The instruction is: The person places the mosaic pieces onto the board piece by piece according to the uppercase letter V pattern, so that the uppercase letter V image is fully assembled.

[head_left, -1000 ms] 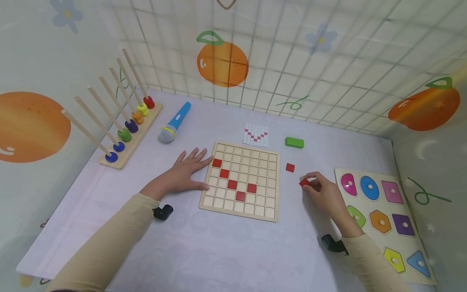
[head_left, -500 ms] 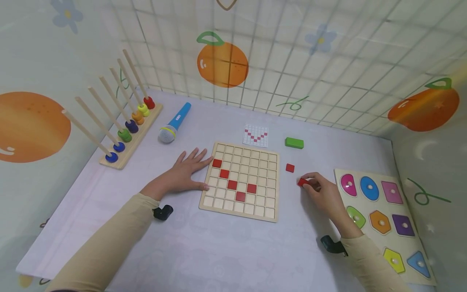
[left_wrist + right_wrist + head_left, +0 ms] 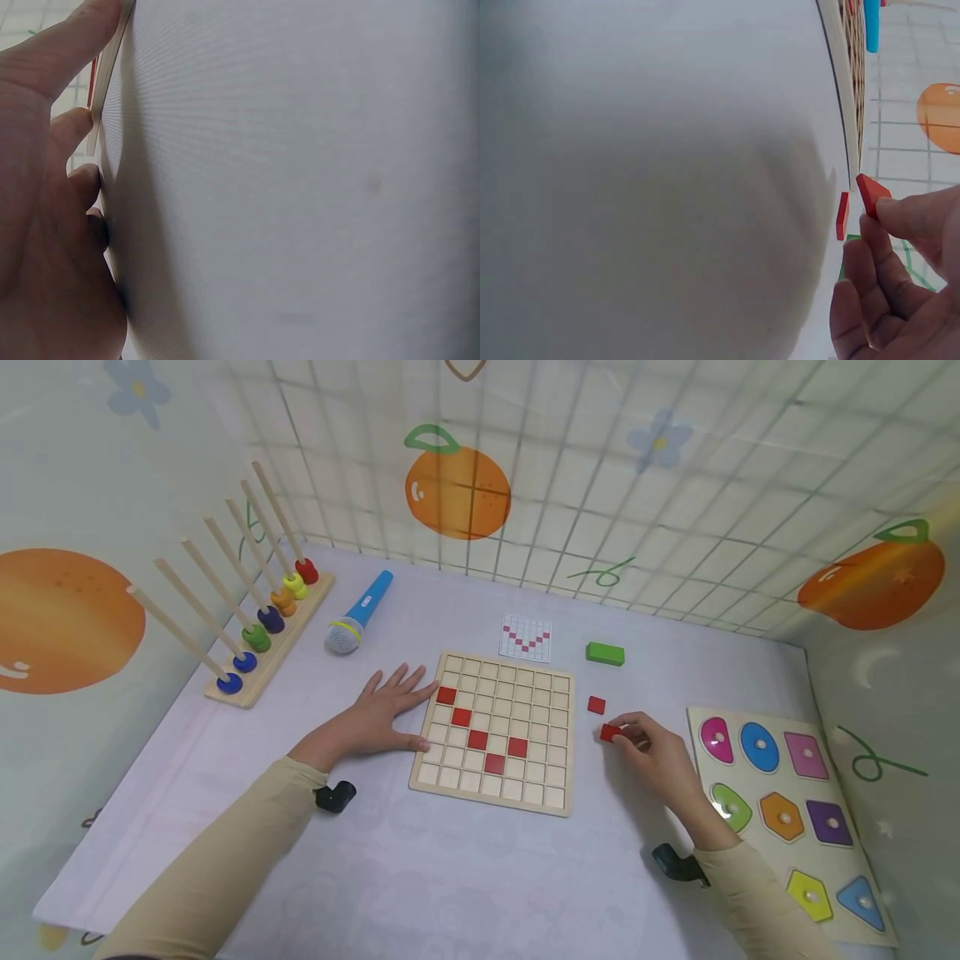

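Right hand pinches a red tile just right of the board; left hand lies flat, fingers spread, touching the board's left edge.

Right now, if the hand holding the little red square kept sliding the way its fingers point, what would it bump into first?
Probably the wooden grid board. The right hand pinches a red tile, fingertips pointing left toward the board's right edge. The loose red tile lies farther back, seemingly off that line.

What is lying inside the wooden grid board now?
Five red tiles sit in the cells of the wooden grid board; every other visible cell is bare. Anything beneath the board is covered.
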`<state>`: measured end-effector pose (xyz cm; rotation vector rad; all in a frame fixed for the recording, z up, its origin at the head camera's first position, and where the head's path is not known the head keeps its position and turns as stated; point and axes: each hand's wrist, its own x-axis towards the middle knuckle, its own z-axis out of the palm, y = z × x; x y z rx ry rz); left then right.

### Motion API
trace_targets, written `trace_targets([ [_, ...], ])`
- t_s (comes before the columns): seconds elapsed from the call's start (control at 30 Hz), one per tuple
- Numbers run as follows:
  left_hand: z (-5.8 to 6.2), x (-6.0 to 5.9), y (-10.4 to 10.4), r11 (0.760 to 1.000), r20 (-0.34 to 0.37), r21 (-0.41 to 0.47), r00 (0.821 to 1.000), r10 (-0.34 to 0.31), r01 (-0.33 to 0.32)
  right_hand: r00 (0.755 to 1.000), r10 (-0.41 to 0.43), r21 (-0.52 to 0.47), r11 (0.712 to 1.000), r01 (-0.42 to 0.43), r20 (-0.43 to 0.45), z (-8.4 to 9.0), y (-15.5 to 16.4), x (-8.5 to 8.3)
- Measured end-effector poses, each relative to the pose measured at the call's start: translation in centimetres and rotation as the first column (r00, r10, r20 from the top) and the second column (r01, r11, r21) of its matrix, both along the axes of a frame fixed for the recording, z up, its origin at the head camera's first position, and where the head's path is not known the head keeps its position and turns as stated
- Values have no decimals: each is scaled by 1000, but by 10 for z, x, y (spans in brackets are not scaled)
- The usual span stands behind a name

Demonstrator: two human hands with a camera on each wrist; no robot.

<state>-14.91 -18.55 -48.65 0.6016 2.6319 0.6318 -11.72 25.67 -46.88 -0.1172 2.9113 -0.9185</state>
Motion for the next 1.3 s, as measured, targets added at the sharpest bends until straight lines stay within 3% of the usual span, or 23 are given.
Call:
trace_targets([
  [0.27,1,0,0,1000,3,1,1000,2,-2,999,46,-37,998,-46,-23,-2,-10,-2],
  [1.3,-2,1,-2,1000,-26,12,1000,-14,14,988,149,-152,978,-143,29,0,-64,-10],
])
